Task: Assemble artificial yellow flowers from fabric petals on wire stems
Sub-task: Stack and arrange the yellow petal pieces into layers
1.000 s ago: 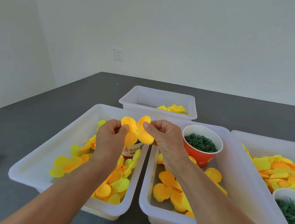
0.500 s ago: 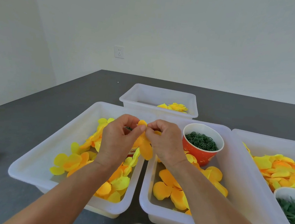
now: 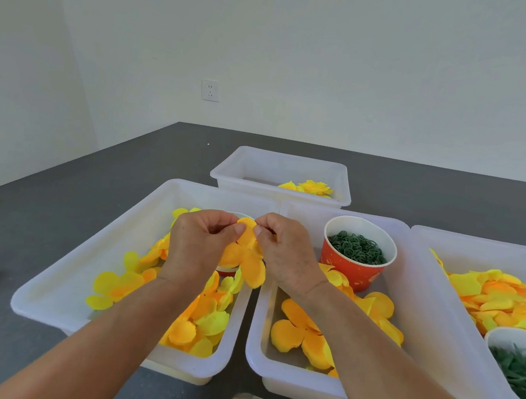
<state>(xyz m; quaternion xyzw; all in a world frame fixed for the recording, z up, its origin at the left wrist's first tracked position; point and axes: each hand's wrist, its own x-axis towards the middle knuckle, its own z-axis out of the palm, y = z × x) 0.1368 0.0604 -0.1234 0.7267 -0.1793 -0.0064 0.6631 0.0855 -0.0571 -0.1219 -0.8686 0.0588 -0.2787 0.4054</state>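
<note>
- The left tray (image 3: 57, 283) at seven o'clock and the middle tray (image 3: 262, 342) at five o'clock stand rim to rim below my hands. If the piece slips, I judge it falls among the loose petals (image 3: 199, 327) there and is lost in look-alikes.
- The right tray (image 3: 421, 264) at three o'clock holds another heap of petals and a second cup (image 3: 504, 335) of green parts. An elbow swing that way could tip that cup.
- The far tray (image 3: 248, 172) at twelve o'clock holds what look like finished flowers (image 3: 315, 187). It is well apart from the hands, so the risk there is small.
- The red cup (image 3: 349, 267) of green rings (image 3: 357, 249) sits just beside my right wrist at two o'clock. A sideways jerk could knock it over and scatter the rings.
- My left hand (image 3: 197, 244) and right hand (image 3: 285, 252) meet at centre, fingers curled, each pinching the top of the petal cluster (image 3: 245, 256), which hangs above the gap between the two trays. Uneven pulling could tear or crease the fabric.
- I cannot see a wire stem; the hands hide it if it is there. Pushing blind, I could miss the centre hole.
</note>
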